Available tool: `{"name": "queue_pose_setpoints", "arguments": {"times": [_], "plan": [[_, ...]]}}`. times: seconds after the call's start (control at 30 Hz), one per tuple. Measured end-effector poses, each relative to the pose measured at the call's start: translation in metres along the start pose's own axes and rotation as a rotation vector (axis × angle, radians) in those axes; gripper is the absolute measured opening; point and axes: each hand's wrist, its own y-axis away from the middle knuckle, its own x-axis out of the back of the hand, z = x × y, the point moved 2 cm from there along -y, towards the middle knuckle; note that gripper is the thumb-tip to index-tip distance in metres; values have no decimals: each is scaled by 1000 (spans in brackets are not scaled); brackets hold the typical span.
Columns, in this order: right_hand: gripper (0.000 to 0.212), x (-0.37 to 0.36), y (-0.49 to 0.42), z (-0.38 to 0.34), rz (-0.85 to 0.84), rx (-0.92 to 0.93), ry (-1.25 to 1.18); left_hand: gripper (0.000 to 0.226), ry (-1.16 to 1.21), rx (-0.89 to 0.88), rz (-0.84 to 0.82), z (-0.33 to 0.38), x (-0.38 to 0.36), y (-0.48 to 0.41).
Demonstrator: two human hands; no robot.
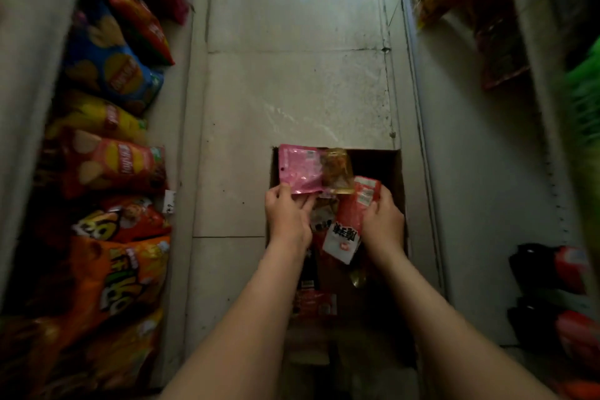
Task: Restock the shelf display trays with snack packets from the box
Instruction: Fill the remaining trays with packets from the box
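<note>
Aisle floor (292, 75): pale tiles, one narrow strip of open room bounded by shelving on both sides.

Box (394, 172): brown cardboard, open-topped, set on the floor against the right-hand shelving (470, 172); its interior is dark and loose packets are seen inside.

Pink packet (300, 170): glossy foil with a clear window showing brown contents; held above the box's far left corner, its near edge pinched between the thumb and fingers of the left hand (287, 214). Print too small to be read.

Red packet (352, 217): held over the box, its upper end gripped in the curled fingers of the right hand (383, 221). Bold black Chinese characters are carried on a white panel, seen inverted.

Left shelving: blue crisp bag (110, 68) and red crisp bag (117, 166), both marked Lay's; orange bag (120, 289), large lettering blurred; white price tag (169, 201), illegible.
</note>
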Motion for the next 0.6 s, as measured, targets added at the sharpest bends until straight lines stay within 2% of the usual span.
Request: {"name": "queue_pose_setpoints", "arguments": {"times": [0.13,0.27,0.4,0.6], "plan": [[25,47,49,-38,19,-140,-222,12,44,-42,-43,64,-4,64],[23,101,93,-81,77,-178,-394,12,11,-86,-77,118,-13,121],[25,153,138,-131,95,-202,-638,14,-123,-74,-40,156,-29,184],[30,224,187,-209,-10,-259,-1034,44,-542,39,-80,182,-53,294]]}}
